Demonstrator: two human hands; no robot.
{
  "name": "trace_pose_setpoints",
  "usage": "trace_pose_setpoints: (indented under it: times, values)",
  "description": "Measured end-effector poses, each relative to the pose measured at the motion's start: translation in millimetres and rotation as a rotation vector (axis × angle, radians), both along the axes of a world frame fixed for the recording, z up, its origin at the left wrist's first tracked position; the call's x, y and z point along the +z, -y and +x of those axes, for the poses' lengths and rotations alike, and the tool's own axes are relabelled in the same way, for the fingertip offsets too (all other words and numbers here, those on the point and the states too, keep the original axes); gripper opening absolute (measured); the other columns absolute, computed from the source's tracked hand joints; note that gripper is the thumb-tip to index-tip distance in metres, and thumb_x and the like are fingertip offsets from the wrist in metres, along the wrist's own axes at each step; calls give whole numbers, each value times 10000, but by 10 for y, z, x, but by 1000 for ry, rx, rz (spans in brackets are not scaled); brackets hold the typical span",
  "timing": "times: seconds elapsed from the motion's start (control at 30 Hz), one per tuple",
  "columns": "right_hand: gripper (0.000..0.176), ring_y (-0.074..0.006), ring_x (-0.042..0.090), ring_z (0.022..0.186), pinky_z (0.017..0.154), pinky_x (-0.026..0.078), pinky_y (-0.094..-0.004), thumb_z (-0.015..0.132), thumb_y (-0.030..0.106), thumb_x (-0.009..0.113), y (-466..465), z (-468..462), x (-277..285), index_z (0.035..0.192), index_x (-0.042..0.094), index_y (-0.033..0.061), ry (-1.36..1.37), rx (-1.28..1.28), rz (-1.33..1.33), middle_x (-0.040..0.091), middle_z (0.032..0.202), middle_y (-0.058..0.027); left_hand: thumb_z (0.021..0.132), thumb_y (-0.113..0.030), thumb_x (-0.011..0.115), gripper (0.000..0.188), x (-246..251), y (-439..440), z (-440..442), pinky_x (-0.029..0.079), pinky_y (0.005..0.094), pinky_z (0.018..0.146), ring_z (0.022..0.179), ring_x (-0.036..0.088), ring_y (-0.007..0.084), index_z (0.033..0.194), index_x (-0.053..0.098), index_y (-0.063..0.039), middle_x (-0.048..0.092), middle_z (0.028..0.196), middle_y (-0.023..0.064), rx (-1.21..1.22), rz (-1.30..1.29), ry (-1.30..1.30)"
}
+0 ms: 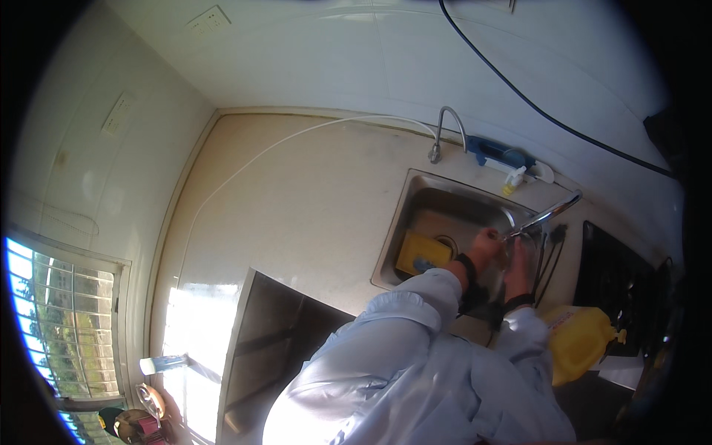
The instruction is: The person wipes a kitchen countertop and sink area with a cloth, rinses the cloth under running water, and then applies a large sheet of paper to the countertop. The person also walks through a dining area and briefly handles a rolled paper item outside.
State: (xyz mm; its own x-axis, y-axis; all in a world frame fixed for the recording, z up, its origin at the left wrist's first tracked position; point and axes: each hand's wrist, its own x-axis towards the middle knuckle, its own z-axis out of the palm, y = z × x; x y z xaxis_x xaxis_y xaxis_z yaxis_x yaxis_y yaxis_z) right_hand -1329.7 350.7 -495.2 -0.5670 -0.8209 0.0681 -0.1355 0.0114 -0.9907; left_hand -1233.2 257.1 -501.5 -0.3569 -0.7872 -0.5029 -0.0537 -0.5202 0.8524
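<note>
My left hand (487,245), fingers curled, is over the right part of the steel sink (397,222), close below the end of the chrome faucet (550,214). Beside it my right hand (518,267) is raised with its palm towards the left. Something clear or shiny shows between the hands, too blurred to name; whether either hand grips it cannot be told. A yellow container (423,251) with a bluish thing on it lies in the sink's left part, near the drain (448,242). Dark bands circle both wrists.
Behind the sink stand a thin gooseneck tap (439,133), a blue caddy (492,150) and a pump bottle top (514,179). Dark long-handled utensils (550,261) lie right of the sink, near a black cooktop (606,272) and a yellow jug (578,339). A clear bottle (167,364) is at far left.
</note>
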Motion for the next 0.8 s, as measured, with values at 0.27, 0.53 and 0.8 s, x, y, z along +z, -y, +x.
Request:
trace_pose_setpoints:
  times: [0.27,0.53,0.8]
  values:
    - [270,-222,627,929,813,500,-339,851,165,616,558,12,-304,1106,617,75,928,237,61,653,1030,-70,781,-97,698,304,50,108,154,527,343,721,869,635,210,1079,638,-86,660,938,85,-100,108,-90]
    - [179,-162,591,813,705,492,-314,857,223,677,740,71,-159,877,594,65,244,-68,226,628,882,-44,924,-463,486,435,214,169,114,461,477,864,959,593,287,1042,615,-65,641,1048,136,105,600,-874]
    - [336,-156,606,863,734,490,-289,914,372,597,465,288,33,976,641,44,273,-128,127,643,946,-62,934,-417,478,377,-424,250,-222,487,416,846,897,623,309,922,628,-71,652,913,156,-253,-115,-463]
